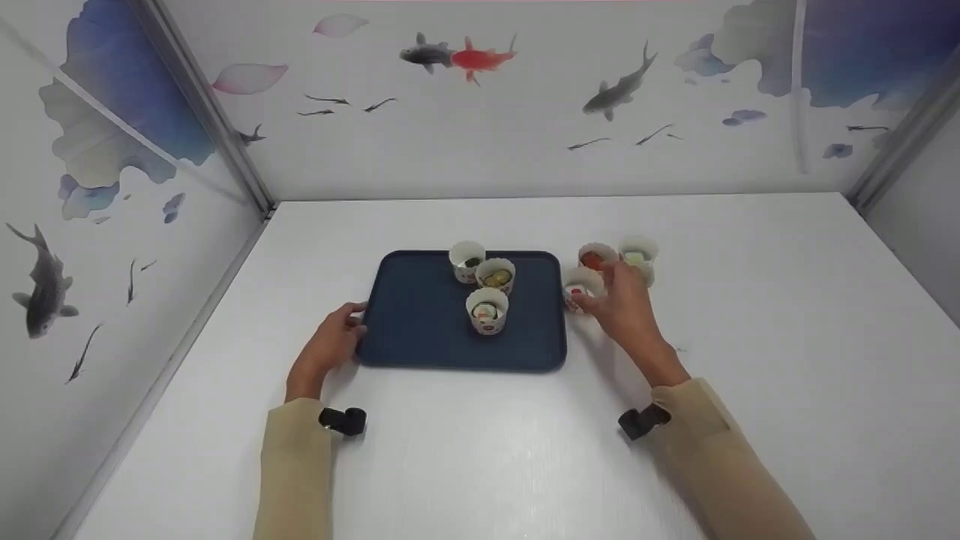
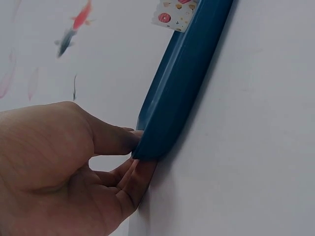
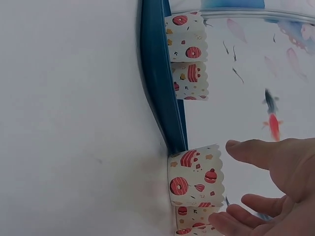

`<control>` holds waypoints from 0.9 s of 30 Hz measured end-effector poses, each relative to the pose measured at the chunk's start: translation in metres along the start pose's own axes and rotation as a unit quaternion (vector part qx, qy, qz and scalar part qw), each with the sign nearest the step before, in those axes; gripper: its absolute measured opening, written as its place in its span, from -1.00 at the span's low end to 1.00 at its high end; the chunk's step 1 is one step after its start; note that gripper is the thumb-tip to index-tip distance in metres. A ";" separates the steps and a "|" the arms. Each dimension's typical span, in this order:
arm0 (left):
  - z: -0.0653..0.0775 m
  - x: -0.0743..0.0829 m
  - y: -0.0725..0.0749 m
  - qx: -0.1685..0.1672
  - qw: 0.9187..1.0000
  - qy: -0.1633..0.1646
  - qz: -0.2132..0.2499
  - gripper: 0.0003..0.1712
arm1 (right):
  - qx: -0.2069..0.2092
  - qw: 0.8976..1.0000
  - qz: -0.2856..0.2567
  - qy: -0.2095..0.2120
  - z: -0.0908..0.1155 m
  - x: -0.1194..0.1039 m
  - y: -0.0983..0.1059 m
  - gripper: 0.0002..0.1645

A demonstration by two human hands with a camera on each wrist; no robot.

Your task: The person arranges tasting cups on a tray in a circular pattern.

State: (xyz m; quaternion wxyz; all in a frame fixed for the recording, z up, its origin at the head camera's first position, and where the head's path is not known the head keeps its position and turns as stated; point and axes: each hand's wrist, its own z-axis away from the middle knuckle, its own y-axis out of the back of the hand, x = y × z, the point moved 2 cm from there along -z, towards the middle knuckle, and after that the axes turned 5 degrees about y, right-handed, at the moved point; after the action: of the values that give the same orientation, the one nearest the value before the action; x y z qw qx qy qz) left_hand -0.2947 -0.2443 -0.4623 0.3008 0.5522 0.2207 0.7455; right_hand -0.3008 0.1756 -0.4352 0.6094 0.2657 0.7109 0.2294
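Observation:
A dark blue tray point(image 1: 416, 322) lies on the table, its left edge pinched by my left hand point(image 1: 330, 341); in the left wrist view the thumb is over the rim and fingers are beneath. Three patterned paper cups with small food-like pieces stand on the tray: a back cup point(image 1: 466, 259), a middle cup point(image 1: 496, 278) and a front cup point(image 1: 487, 315). My right hand point(image 1: 630, 311) hovers with spread fingers over three more cups right of the tray. Its thumb is just off the rim of the nearest paper cup point(image 3: 196, 179); behind are a cup with orange contents point(image 1: 594, 257) and a cup with pale contents point(image 1: 638, 251).
The white table point(image 1: 480, 442) is bounded by a back wall point(image 1: 525, 150) and a left wall point(image 1: 97, 247), both printed with fish and leaves. The nearest loose cup stands close against the tray's right edge. Black wrist cameras sit at both sleeves.

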 end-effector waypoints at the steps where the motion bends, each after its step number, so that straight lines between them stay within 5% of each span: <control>1: 0.000 0.000 0.000 0.000 1.000 0.003 0.000 -0.42 | -0.002 1.000 0.001 -0.002 0.000 -0.001 0.000 -0.33; 6: 0.000 0.001 0.000 0.002 1.000 -0.001 -0.002 -0.43 | -0.016 1.000 0.001 -0.023 0.002 -0.001 -0.004 -0.14; 27: -0.001 0.000 0.000 0.003 1.000 -0.010 -0.004 -0.43 | -0.033 0.997 -0.037 -0.051 -0.006 0.009 -0.013 -0.05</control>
State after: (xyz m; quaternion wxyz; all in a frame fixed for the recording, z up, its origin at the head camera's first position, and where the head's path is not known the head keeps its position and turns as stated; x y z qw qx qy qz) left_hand -0.2956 -0.2444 -0.4630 0.3047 0.5591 0.2224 0.7383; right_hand -0.3090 0.1720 -0.4492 0.6616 0.2306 0.6799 0.2163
